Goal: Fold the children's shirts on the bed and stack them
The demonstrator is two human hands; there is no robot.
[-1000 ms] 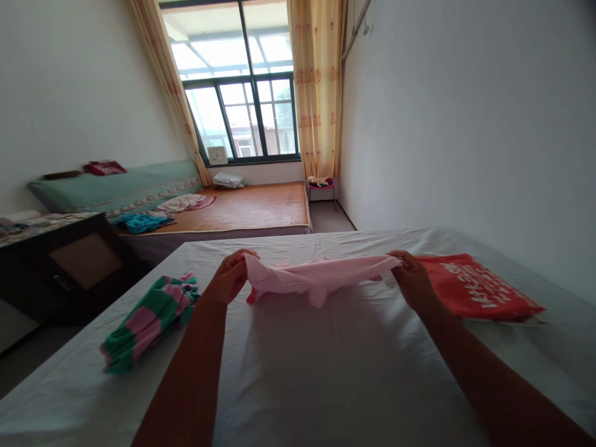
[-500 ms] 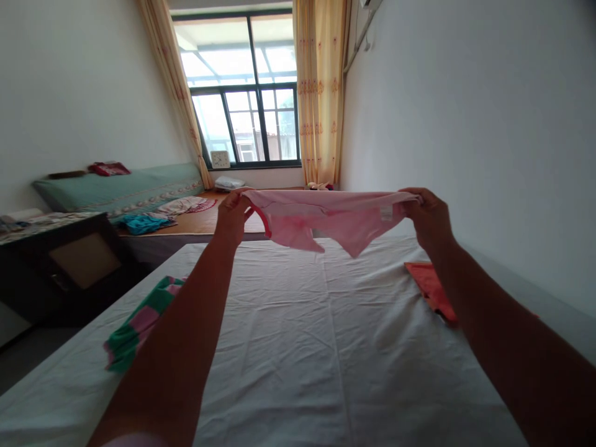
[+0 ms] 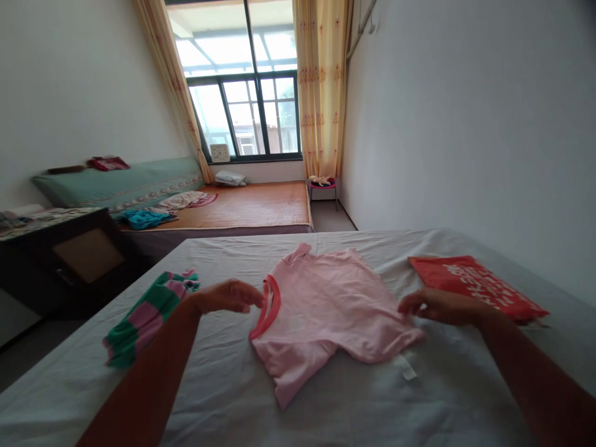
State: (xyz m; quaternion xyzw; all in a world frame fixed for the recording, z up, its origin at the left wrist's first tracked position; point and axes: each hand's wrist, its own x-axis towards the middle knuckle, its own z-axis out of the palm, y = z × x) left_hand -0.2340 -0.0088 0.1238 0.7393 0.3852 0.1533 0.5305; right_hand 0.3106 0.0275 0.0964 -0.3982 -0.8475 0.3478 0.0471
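Observation:
A pink T-shirt [image 3: 330, 304] with a red neckband lies spread on the white bed sheet [image 3: 223, 385], its collar to the left and its hem to the right. A small white label sticks out by the lower hem. My left hand [image 3: 230, 296] hovers beside the neckband, fingers loosely bent and apart, holding nothing. Over at the hem, my right hand [image 3: 442, 306] has its fingers curved and parted from the thumb, with no cloth visible between them. Its fingertips are close to the shirt's edge; whether they touch it is unclear.
Folded green-and-pink checked cloth [image 3: 149, 313] lies on the left of the bed, partly behind my left forearm. A red item with white lettering [image 3: 475, 282] lies at the right. Beyond are a dark cabinet [image 3: 88, 254], a second bed with a mat [image 3: 261, 202] and a stool [image 3: 323, 184].
The pink T-shirt came down from being stretched in the air between both hands and now lies on the bed. Both hands lowered and let go of it.

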